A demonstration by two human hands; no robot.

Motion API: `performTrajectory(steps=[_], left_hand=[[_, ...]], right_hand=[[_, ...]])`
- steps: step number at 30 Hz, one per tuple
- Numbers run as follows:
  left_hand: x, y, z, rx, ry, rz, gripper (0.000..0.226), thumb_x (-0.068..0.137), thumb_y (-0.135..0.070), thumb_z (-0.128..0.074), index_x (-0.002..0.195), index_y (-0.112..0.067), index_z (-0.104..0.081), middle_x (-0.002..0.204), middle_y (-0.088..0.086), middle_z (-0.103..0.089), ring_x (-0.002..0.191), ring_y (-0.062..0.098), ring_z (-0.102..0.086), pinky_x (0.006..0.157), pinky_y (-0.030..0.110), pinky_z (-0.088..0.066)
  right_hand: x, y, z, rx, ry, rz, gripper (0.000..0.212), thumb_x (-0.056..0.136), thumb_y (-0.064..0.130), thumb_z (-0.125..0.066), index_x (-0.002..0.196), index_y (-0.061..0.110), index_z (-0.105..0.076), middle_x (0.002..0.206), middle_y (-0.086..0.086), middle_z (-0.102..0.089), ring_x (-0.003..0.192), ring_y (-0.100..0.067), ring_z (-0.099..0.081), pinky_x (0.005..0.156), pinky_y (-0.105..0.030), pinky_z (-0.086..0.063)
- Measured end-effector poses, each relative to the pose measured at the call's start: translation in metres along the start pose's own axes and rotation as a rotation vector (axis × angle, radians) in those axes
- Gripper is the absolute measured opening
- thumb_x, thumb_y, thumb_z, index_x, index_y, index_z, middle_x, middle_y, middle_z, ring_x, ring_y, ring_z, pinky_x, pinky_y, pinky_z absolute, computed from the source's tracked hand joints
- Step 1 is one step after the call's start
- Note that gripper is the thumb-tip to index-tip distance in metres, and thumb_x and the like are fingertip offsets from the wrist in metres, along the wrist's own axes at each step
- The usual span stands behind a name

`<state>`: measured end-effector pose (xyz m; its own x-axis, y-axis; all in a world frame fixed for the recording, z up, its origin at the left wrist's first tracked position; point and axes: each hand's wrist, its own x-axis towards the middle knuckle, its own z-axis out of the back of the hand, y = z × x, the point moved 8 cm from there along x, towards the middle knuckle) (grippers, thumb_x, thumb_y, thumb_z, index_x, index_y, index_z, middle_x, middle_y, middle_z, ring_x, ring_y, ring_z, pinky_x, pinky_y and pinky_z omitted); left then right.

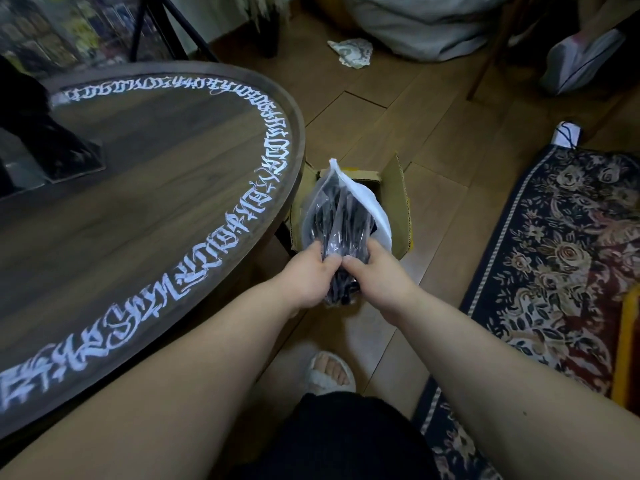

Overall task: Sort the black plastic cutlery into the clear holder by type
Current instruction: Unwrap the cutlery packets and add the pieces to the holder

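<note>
Both your hands are on the clear plastic bag (341, 216) of black cutlery (336, 226), frame centre. Left hand (308, 275) has its grip clenched on the bag's lower end from the 9 o'clock side, thumb on top. Right hand (377, 271) grips the same end from 3 o'clock, thumb tip just beside the left thumb. Bag neck points to 12 o'clock, away from you.

Cutlery is all bunched inside the bag; can't tell forks, knives or spoons apart through the plastic. A few black ends show below your hands at the bag's near end.

The bag is held above an open cardboard box (398, 188) on the wood floor (433, 140), flaps up. Box sits just beside the table edge, at the table's 3 o'clock.

Round dark table (138, 188) fills the frame from 8 to 11 o'clock, white script ringing its rim. A clear-looking stand (72, 161) sits on it at far left, partly cut off; can't tell if that's the holder.

Patterned rug (561, 258) at 3 to 4 o'clock. Your slippered foot (330, 374) at 6 o'clock. Crumpled paper (351, 51) on the floor at 12 o'clock.
</note>
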<state>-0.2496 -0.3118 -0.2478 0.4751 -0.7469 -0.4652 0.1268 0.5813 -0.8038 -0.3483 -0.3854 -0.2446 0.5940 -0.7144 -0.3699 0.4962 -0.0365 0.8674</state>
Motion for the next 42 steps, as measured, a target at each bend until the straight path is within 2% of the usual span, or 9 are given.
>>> performTrajectory(steps=[7, 13, 22, 24, 27, 31, 33, 36, 42], left_hand=[[-0.052, -0.033, 0.016, 0.160, -0.052, -0.091, 0.037, 0.097, -0.031, -0.048, 0.128, -0.013, -0.051, 0.118, 0.011, -0.063, 0.107, 0.027, -0.061, 0.096, 0.043, -0.048], [-0.084, -0.052, 0.034, 0.189, -0.101, -0.145, 0.034, 0.097, -0.032, -0.047, 0.126, -0.015, -0.052, 0.116, 0.008, -0.065, 0.105, 0.025, -0.061, 0.095, 0.042, -0.048], [-0.148, -0.082, 0.103, 0.165, -0.282, -0.231, 0.028, 0.097, -0.028, -0.049, 0.123, -0.018, -0.054, 0.114, 0.004, -0.065, 0.105, 0.024, -0.061, 0.095, 0.040, -0.047], [-0.165, -0.080, 0.133, 0.158, -0.352, -0.238, 0.027, 0.097, -0.026, -0.049, 0.121, -0.018, -0.055, 0.113, 0.003, -0.066, 0.104, 0.023, -0.060, 0.092, 0.036, -0.046], [-0.191, -0.061, 0.179, 0.142, -0.433, -0.191, 0.027, 0.098, -0.025, -0.048, 0.124, -0.020, -0.053, 0.100, 0.001, -0.063, 0.090, 0.021, -0.058, 0.074, 0.028, -0.041], [-0.216, -0.019, 0.231, 0.086, -0.510, -0.135, 0.026, 0.098, -0.026, -0.049, 0.124, -0.026, -0.050, 0.086, -0.005, -0.060, 0.069, 0.010, -0.051, 0.064, 0.026, -0.039], [-0.224, 0.004, 0.253, 0.025, -0.553, -0.103, 0.028, 0.096, -0.024, -0.052, 0.124, -0.027, -0.049, 0.087, -0.009, -0.059, 0.073, 0.008, -0.051, 0.069, 0.026, -0.040], [-0.223, 0.035, 0.277, -0.017, -0.591, -0.048, 0.037, 0.093, -0.026, -0.057, 0.129, -0.025, -0.049, 0.111, -0.006, -0.064, 0.095, 0.013, -0.060, 0.078, 0.026, -0.043], [-0.207, 0.092, 0.293, -0.103, -0.635, 0.095, 0.051, 0.086, -0.027, -0.066, 0.133, -0.029, -0.045, 0.118, -0.007, -0.063, 0.102, 0.015, -0.060, 0.086, 0.029, -0.046]], right_hand=[[-0.037, 0.027, 0.001, 0.053, 0.035, 0.071, 0.053, 0.069, 0.044, -0.055, 0.121, 0.037, -0.049, 0.110, 0.002, -0.066, 0.101, -0.024, -0.064, 0.090, -0.052, -0.051], [-0.061, 0.059, 0.003, 0.081, 0.063, 0.135, 0.057, 0.071, 0.036, -0.058, 0.126, 0.024, -0.051, 0.113, 0.000, -0.067, 0.104, -0.022, -0.064, 0.093, -0.048, -0.050], [-0.096, 0.141, -0.020, 0.059, 0.110, 0.290, 0.048, 0.078, 0.030, -0.062, 0.125, 0.026, -0.051, 0.110, 0.003, -0.068, 0.102, -0.019, -0.065, 0.091, -0.046, -0.052], [-0.101, 0.164, -0.044, 0.021, 0.134, 0.325, 0.059, 0.076, 0.037, -0.061, 0.132, 0.026, -0.045, 0.117, 0.001, -0.065, 0.105, -0.020, -0.064, 0.091, -0.047, -0.052], [-0.108, 0.195, -0.091, -0.053, 0.206, 0.367, 0.070, 0.080, 0.040, -0.063, 0.141, 0.024, -0.034, 0.131, -0.001, -0.057, 0.113, -0.019, -0.058, 0.095, -0.043, -0.049], [-0.118, 0.220, -0.153, -0.121, 0.300, 0.407, 0.050, 0.090, 0.023, -0.061, 0.136, 0.022, -0.042, 0.114, 0.005, -0.064, 0.099, -0.013, -0.062, 0.086, -0.032, -0.052], [-0.119, 0.227, -0.184, -0.155, 0.339, 0.427, 0.050, 0.089, 0.023, -0.063, 0.134, 0.023, -0.043, 0.113, 0.006, -0.064, 0.096, -0.012, -0.062, 0.083, -0.031, -0.052], [-0.111, 0.231, -0.221, -0.205, 0.399, 0.445, 0.053, 0.088, 0.024, -0.064, 0.136, 0.023, -0.041, 0.114, 0.009, -0.060, 0.098, -0.008, -0.059, 0.072, -0.017, -0.045], [-0.082, 0.205, -0.258, -0.427, 0.414, 0.399, 0.074, 0.083, 0.038, -0.069, 0.146, 0.026, -0.032, 0.139, 0.006, -0.051, 0.121, -0.017, -0.053, 0.099, -0.031, -0.044]])
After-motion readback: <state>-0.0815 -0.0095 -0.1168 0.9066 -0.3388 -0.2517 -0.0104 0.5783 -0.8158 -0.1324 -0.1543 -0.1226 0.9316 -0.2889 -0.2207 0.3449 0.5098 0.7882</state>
